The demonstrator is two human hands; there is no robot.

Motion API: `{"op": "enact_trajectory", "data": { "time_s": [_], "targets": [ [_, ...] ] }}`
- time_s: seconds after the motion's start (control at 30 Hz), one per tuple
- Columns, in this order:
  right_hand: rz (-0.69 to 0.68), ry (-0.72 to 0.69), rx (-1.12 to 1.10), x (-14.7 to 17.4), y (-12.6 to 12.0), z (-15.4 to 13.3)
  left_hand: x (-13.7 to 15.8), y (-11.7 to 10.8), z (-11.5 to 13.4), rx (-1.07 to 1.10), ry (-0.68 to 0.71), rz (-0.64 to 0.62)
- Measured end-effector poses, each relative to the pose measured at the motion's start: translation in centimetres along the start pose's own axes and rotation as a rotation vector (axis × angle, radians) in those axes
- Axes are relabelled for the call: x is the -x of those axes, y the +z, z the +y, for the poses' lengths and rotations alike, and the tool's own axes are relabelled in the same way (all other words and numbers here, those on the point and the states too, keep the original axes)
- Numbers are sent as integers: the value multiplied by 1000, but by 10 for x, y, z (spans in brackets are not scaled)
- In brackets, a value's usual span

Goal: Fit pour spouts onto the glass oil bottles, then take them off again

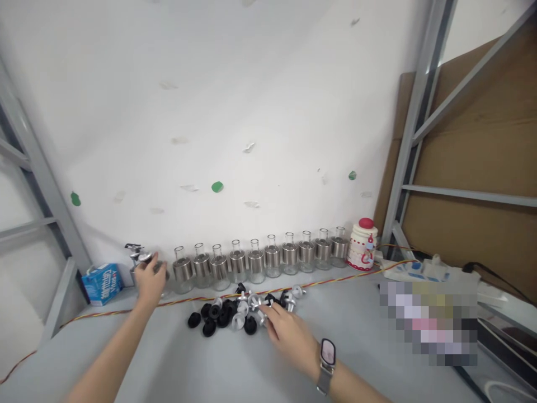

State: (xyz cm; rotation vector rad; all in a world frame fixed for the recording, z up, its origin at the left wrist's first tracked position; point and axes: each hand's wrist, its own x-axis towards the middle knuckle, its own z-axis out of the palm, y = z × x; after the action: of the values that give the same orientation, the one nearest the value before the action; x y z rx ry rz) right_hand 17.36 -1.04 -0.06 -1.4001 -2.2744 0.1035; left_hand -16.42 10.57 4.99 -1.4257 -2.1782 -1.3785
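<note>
My left hand (151,281) is at the left end of the bottle row, its fingers closed around a silver-topped bottle stopper (145,257) at a bottle mostly hidden behind the hand. Just left of it stands another bottle with a silver and black top (133,252). To the right runs a row of several open-necked glass bottles (255,260) with metal bands. My right hand (291,336) reaches into a loose pile of black and clear stoppers (224,317). Its fingertips are pinched at a clear-and-silver piece (262,316), partly covered by the fingers.
A blue carton (103,284) stands at the left and a white jar with a red lid (363,246) at the right end of the row. A twisted red-yellow wire (335,278) crosses the grey table. Power strips (423,270) and cables lie at the right.
</note>
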Motion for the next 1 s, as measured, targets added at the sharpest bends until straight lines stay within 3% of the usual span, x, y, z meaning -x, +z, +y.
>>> {"op": "enact_trajectory", "data": {
  "time_s": [0.13, 0.23, 0.3, 0.37, 0.5, 0.57, 0.63, 0.7, 0.83, 0.93, 1.0],
  "targets": [
    [47, 24, -57, 0, -4, -2, 23, -32, 28, 116, 13, 307],
    [112, 39, -205, 1, -11, -5, 45, -61, 55, 332, 71, 382],
    [124, 50, -388, 1, -16, -9, 63, -73, 72, 558, 78, 226],
    [68, 54, -630, 2, -19, -13, 82, -78, 88, 882, -20, -25],
    [-227, 10, -1138, 6, -16, -23, 128, -70, 116, 1193, -277, -712],
    [-344, 12, -1306, 8, -8, -28, 149, -61, 124, 1261, -314, -866],
    [-340, 52, -1378, 9, 0, -32, 166, -50, 125, 1330, -285, -889],
    [-269, 107, -1413, 9, 7, -35, 178, -40, 121, 1331, -202, -911],
    [-235, 87, -1399, 6, 3, -34, 190, -28, 111, 1036, -102, -982],
    [-208, 38, -1113, 2, -12, -23, 188, -31, 107, 816, 13, -783],
    [-112, 60, -983, -2, -22, -14, 182, -34, 102, 628, 222, -588]
  ]
}}
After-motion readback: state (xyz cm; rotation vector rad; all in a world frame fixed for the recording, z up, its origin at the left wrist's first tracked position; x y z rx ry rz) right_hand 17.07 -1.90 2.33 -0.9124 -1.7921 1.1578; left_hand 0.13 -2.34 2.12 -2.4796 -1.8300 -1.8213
